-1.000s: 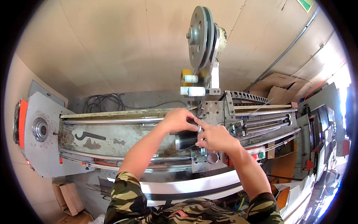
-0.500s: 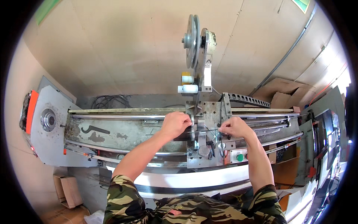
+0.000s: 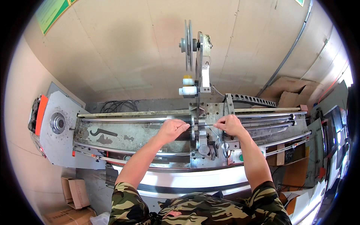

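Note:
A long grey metal machine (image 3: 123, 137) with horizontal rails lies in front of me. My left hand (image 3: 173, 129) and my right hand (image 3: 230, 125) are both over its middle carriage (image 3: 202, 144). Each hand pinches one end of a thin dark wire (image 3: 202, 125), which runs straight between them across the carriage's upright part. Above the carriage rises a post with a grooved pulley wheel (image 3: 187, 45) and white and yellow rollers (image 3: 187, 85).
A grey end plate with an orange edge (image 3: 50, 123) closes the machine's left end. A dark hook-shaped tool (image 3: 102, 132) lies on the machine bed. Black cables (image 3: 116, 107) lie behind. Cardboard boxes (image 3: 77, 191) sit on the floor at lower left, more cardboard (image 3: 288, 93) at the back right.
My hands have moved apart from a close grip at the carriage, and the thin wire is now stretched between them. My view has shifted right, centring the machine.

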Demonstrator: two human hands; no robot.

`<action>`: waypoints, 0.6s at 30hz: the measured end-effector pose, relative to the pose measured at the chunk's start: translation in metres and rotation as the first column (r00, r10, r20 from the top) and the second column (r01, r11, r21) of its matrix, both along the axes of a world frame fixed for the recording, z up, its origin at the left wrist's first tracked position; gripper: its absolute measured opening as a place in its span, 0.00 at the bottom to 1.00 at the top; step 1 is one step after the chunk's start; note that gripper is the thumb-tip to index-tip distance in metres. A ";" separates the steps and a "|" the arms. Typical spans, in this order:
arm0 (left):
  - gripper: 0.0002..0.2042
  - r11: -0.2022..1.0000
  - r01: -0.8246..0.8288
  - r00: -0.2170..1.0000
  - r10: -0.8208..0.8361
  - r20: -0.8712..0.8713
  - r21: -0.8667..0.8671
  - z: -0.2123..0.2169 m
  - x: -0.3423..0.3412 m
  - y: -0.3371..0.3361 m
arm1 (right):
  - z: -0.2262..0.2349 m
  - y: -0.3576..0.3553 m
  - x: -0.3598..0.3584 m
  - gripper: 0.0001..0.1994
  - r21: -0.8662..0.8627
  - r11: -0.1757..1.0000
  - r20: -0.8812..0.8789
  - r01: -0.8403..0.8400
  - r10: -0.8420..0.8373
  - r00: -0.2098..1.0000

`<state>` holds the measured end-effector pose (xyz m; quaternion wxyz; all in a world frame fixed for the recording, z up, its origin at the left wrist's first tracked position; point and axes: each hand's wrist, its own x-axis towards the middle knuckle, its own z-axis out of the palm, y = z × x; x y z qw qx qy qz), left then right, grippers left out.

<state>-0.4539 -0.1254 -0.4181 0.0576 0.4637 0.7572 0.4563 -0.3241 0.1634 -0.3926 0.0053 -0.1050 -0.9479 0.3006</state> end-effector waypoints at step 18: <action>0.16 0.928 -0.280 0.960 0.266 -0.087 -0.247 0.016 -0.003 0.032 | -0.014 0.031 0.000 0.17 0.042 0.997 0.043 -0.067 0.065 0.997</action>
